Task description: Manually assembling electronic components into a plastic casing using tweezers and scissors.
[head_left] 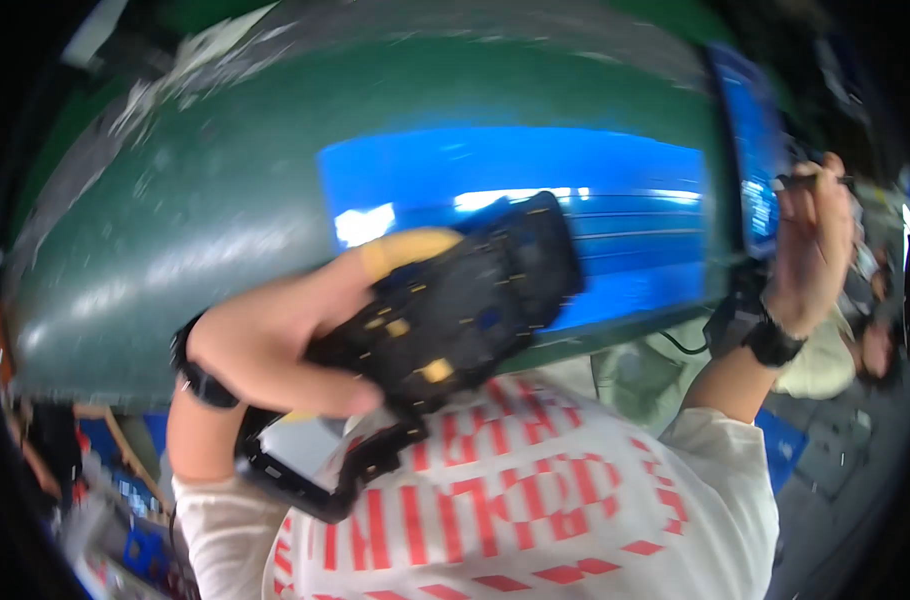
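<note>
My left hand (285,335) grips a black plastic housing (465,300) by its left side, tilted in front of my chest. Small gold-coloured spots dot the housing's face, and a thin black open frame (320,490) hangs from its lower end, near my shirt. A yellow finger cover (410,250) wraps one finger of this hand. Raised far out to the right, my right hand (815,240) has its fingers closed at the tips around a slim dark tool (807,182); motion blur hides its exact kind.
Below the housing lies a shiny blue mat (635,255) on the green tabletop (245,180). A screen (750,150) stands at the table's right end, by my right hand. Another person (825,365) is at the far right. Blue bins (145,548) sit at the lower left.
</note>
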The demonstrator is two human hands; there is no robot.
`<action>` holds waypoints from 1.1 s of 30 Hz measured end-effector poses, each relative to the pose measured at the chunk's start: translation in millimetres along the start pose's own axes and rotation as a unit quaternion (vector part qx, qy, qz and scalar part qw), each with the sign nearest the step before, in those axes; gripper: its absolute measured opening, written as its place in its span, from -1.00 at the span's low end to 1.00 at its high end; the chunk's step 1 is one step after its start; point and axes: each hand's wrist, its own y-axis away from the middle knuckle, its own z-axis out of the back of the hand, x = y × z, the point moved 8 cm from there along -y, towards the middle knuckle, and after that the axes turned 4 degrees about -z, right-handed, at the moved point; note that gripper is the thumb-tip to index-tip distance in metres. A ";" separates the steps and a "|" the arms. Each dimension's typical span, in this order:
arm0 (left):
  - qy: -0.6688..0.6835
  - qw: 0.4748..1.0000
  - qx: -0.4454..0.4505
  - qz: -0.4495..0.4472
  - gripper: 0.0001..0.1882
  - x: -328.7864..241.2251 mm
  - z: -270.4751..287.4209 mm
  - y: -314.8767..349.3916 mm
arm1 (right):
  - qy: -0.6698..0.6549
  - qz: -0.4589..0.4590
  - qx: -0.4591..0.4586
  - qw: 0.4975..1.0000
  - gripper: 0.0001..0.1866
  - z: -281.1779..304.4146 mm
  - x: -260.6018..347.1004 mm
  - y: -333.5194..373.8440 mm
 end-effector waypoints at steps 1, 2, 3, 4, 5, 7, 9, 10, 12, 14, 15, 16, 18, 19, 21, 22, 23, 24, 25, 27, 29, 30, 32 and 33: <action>0.011 1.000 -0.024 -0.009 0.01 -1.6 -1.4 -2.3 | 0.032 -0.024 -0.083 0.996 -0.92 46.6 -4.3 -4.3; 0.025 0.998 0.031 -0.044 -0.08 -3.2 -4.5 0.8 | 0.144 -0.048 -0.136 0.979 -0.93 75.1 -5.3 -9.4; 0.039 0.998 0.013 -0.039 -0.08 -1.4 -7.2 3.5 | 0.212 -0.087 -0.126 0.965 -0.89 104.9 -26.9 -22.1; 0.044 0.997 0.036 -0.060 -0.09 -0.2 -20.1 8.9 | 0.289 -0.105 -0.152 0.939 -0.86 132.9 -5.1 -11.9; 0.057 0.995 0.039 -0.068 -0.09 -3.5 -26.5 5.6 | 0.328 -0.139 -0.127 0.926 -0.84 163.8 -10.8 -15.9; 0.037 0.997 0.018 -0.068 -0.09 -4.2 -28.9 0.1 | 0.400 -0.170 -0.119 0.893 -0.82 185.8 -27.9 -25.8; 0.017 0.997 -0.021 -0.075 -0.09 -8.4 -29.6 -0.3 | 0.381 -0.132 -0.187 0.896 -0.80 211.0 -46.4 -29.2; -0.043 0.993 -0.049 -0.100 -0.09 -14.8 -28.7 2.1 | 0.358 -0.130 -0.158 0.911 -0.81 219.5 -57.6 -31.0; -0.159 0.969 -0.126 -0.144 -0.09 -35.5 -22.6 7.2 | 0.328 -0.110 -0.114 0.931 -0.81 216.1 -55.8 -34.6; -0.238 0.934 -0.195 -0.181 -0.13 -74.5 -21.7 4.5 | 0.357 -0.079 -0.115 0.924 -0.83 229.4 -15.6 -31.1; -0.394 0.861 -0.236 -0.219 -0.20 -106.8 -7.6 10.5 | 0.345 -0.027 -0.153 0.926 -0.84 234.2 6.7 -21.1; -0.415 0.844 -0.271 -0.205 -0.28 -129.1 -2.5 4.8 | 0.379 -0.002 -0.157 0.912 -0.83 246.7 25.0 -8.9; -0.543 0.753 -0.348 -0.133 -0.41 -185.0 40.9 2.4 | 0.448 -0.028 -0.173 0.877 -0.77 272.7 38.3 18.3; -0.543 0.749 -0.340 -0.167 -0.43 -214.0 64.0 -2.0 | 0.478 -0.076 -0.179 0.856 -0.72 278.2 35.4 32.3; -0.803 0.405 -0.356 -0.253 -0.42 -291.6 111.9 20.0 | 0.606 -0.173 -0.194 0.751 -0.64 278.8 24.8 63.1; -0.831 0.353 -0.400 -0.159 -0.39 -315.2 130.0 19.7 | 0.636 -0.178 -0.177 0.730 -0.63 279.9 13.4 81.2; -0.793 0.409 -0.451 0.006 -0.36 -306.2 115.4 -24.9 | 0.538 -0.278 -0.205 0.769 -0.62 292.0 -10.4 108.9; -0.806 0.361 -0.468 -0.025 -0.35 -324.4 146.3 -15.9 | 0.453 -0.310 -0.192 0.813 -0.60 285.1 -26.1 124.9; -0.826 0.289 -0.481 -0.051 -0.32 -352.4 198.5 11.7 | 0.368 -0.344 -0.163 0.848 -0.59 276.9 -48.6 131.5; -0.803 0.282 -0.507 -0.138 -0.34 -341.0 187.8 -36.2 | 0.222 -0.348 -0.168 0.895 -0.62 257.6 -67.1 148.6; -0.808 0.351 -0.417 -0.224 -0.39 -298.2 104.0 -113.2 | 0.095 -0.327 -0.202 0.918 -0.70 257.0 -81.8 166.8; -0.810 0.370 -0.376 -0.257 -0.43 -281.0 60.6 -127.0 | 0.036 -0.288 -0.227 0.930 -0.70 250.1 -86.8 166.0; -0.793 0.422 -0.309 -0.312 -0.49 -248.3 -4.6 -145.9 | -0.063 -0.223 -0.267 0.935 -0.65 244.4 -83.8 170.6; -0.778 0.449 -0.286 -0.333 -0.51 -234.6 -30.7 -149.5 | -0.108 -0.198 -0.280 0.933 -0.63 240.0 -80.9 170.9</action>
